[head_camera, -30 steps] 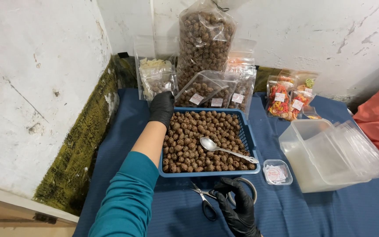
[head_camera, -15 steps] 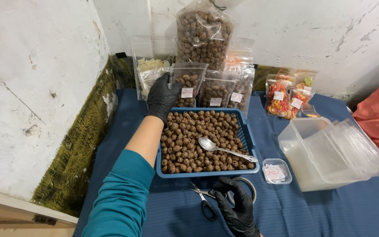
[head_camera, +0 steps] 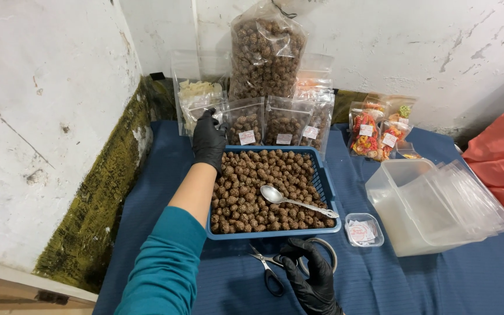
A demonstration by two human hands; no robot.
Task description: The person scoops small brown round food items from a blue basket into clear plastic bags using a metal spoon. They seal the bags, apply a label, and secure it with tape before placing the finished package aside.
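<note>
Where the black-gloved left hand reached past the far left corner of the blue plastic mesh-walled tray, found its fingers bent together against the top edge of the leftmost small clear plastic pouch of brown balls; could not confirm a full pinch on that pouch. Located the black-gloved right hand on the dark blue striped tablecloth at the near edge, curled over a grey ring-shaped roll, just beside black-handled scissors; could not tell whether gripping or merely resting. Counted as done: three small labelled pouches, filled and standing upright in a row just behind the tray, in front of a tall clear bag of the same brown balls. Counted as left: a tray loaded nearly to the rim with sesame-coated brown balls, with a silver metal spoon lying on top, untouched by either hand. Noted a stack of clear plastic containers lying empty to the right, and a small clear tub of paper labels between that stack and the tray. Judged progress as early, with most of the product unpacked.
</note>
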